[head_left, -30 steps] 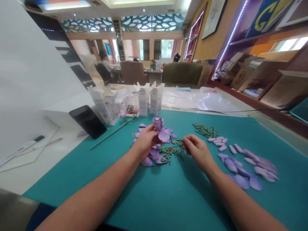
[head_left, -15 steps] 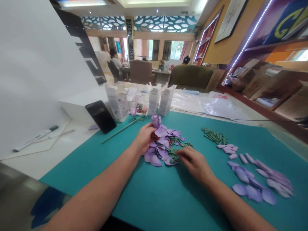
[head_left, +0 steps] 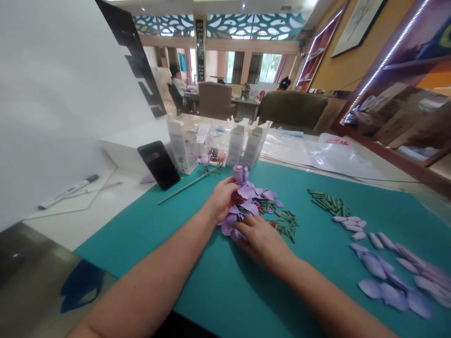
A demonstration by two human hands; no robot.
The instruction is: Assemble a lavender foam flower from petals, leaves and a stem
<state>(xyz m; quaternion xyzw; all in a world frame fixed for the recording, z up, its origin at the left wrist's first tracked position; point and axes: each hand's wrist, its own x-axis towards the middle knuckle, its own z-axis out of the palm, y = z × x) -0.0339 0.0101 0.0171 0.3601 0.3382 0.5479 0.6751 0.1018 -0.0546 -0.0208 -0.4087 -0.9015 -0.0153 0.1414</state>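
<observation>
My left hand (head_left: 225, 199) is closed around a purple artificial rose bud (head_left: 241, 173), which stands upright above its fingers. Below and beside it lies a heap of loose purple petals (head_left: 230, 218) on the green mat. My right hand (head_left: 259, 237) reaches over the near side of this heap, its fingers curled down among the petals; whatever is between the fingertips is hidden. Right behind it are small green leaf pieces (head_left: 291, 220) with a few red bits, and purple openwork discs (head_left: 279, 204).
To the right lie green stem pieces (head_left: 327, 202), small lilac bud pieces (head_left: 352, 224) and larger purple petals (head_left: 391, 291). A finished-looking flower stem (head_left: 183, 188) lies left, near a black phone (head_left: 158, 165). White open cartons (head_left: 255, 143) stand at the back.
My right hand has moved left from the green leaf pieces onto the purple petals, uncovering the leaf pieces. My left hand keeps its hold on the rose bud. The camera view has shifted slightly.
</observation>
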